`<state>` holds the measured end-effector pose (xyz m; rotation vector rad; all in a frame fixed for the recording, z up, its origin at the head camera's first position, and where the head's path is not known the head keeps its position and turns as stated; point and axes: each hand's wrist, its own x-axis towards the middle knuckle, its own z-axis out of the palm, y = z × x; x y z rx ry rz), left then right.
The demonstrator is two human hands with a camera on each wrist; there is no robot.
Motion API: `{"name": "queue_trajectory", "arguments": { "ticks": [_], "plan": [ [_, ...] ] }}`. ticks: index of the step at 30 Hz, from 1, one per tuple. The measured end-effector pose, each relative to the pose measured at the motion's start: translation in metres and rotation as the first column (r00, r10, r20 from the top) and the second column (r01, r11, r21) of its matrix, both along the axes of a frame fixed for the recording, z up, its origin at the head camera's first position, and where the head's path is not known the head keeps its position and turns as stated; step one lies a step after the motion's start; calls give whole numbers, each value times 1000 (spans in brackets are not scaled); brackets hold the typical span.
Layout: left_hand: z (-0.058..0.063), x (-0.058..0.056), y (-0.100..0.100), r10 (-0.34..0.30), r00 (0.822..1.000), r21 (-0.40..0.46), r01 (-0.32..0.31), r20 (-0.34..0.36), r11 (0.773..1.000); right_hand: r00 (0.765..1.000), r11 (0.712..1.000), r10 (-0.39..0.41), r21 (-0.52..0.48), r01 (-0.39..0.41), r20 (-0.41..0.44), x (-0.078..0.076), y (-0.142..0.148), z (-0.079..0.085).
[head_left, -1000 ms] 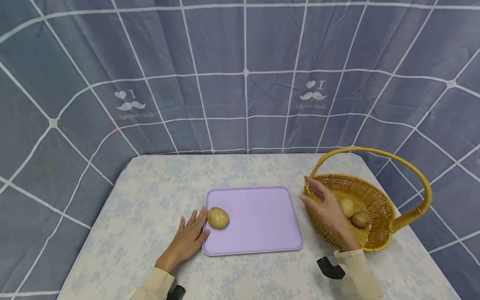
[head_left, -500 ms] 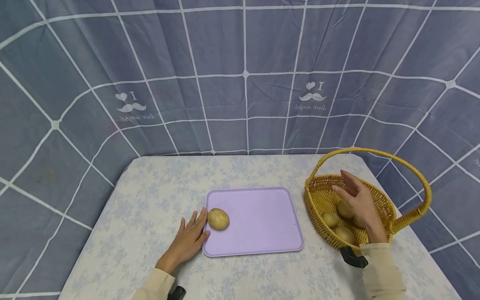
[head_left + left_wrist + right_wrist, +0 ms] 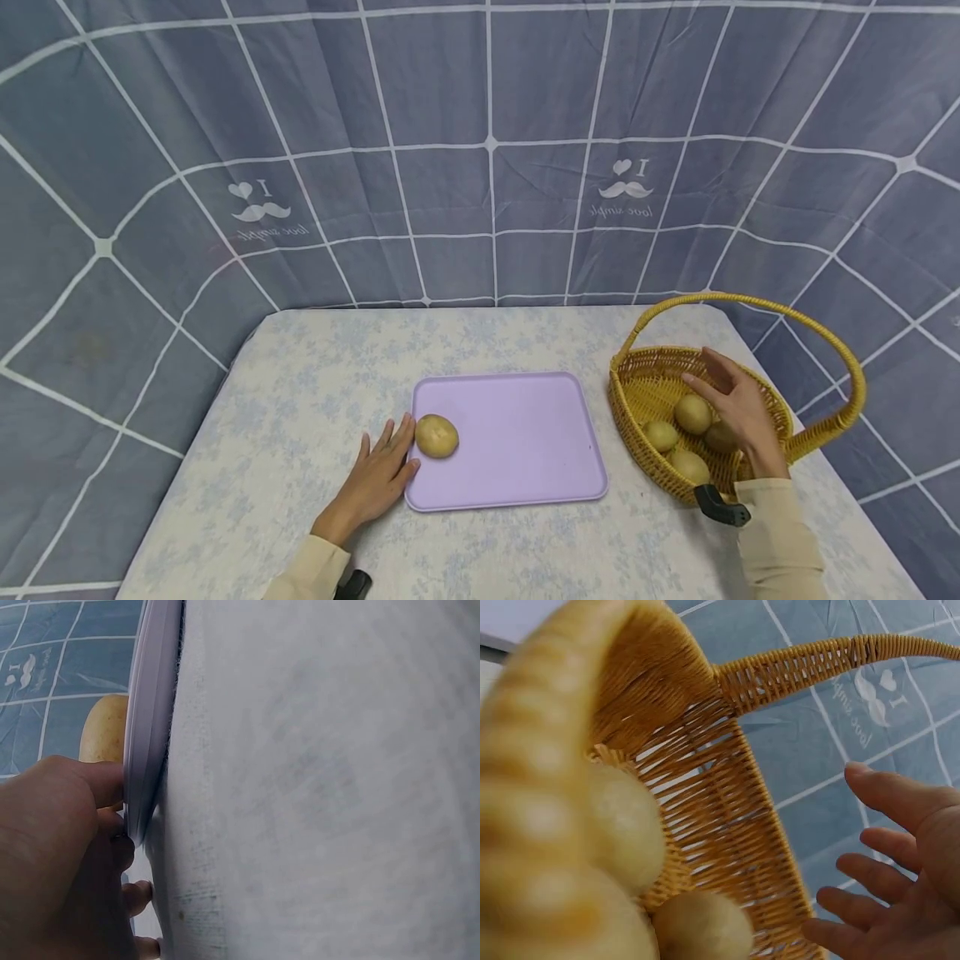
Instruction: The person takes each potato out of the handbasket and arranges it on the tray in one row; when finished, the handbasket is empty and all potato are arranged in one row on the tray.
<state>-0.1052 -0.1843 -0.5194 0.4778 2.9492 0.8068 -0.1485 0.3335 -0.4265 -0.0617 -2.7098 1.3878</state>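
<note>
My left hand (image 3: 372, 482) lies flat on the tabletop at the left edge of a lilac tray (image 3: 517, 442); its fingers are straight, and in the left wrist view the thumb (image 3: 101, 782) is at the tray's rim. Beside those fingers, a potato (image 3: 437, 437) sits on the tray's left side. Over the far right part of a yellow wicker basket (image 3: 628, 437), my right hand (image 3: 738, 408) hovers with fingers spread and nothing held. Several potatoes (image 3: 693, 414) lie in the basket below it. The right wrist view shows the bare palm beyond the basket wall (image 3: 724, 802).
The basket's tall arched handle (image 3: 750, 302) rises over the right hand's side. A floral cloth (image 3: 330, 358) covers the table. Blue checked curtain (image 3: 487, 192) hangs behind and along both sides.
My right hand has moved right, from the basket's left rim across to its far right part, uncovering more potatoes. The left hand, tray and potato on it have stayed still.
</note>
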Motion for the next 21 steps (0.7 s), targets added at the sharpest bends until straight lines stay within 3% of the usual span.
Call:
{"name": "queue_trajectory", "arguments": {
  "ticks": [6, 16, 21],
  "plan": [
    [0, 0, 0, -1, 1000, 0, 1, 0, 1000, 998, 999, -8, 31, 6, 65, 5, 7, -14],
    [0, 2, 1, -1, 1000, 13, 1, -2, 1000, 992, 999, 12, -50, -5, 127, 14, 14, -35],
    [0, 2, 0, 2, 1000, 7, -2, -14, 1000, 993, 997, 42, 52, -48, 110, 13, 6, -39]
  ]
}}
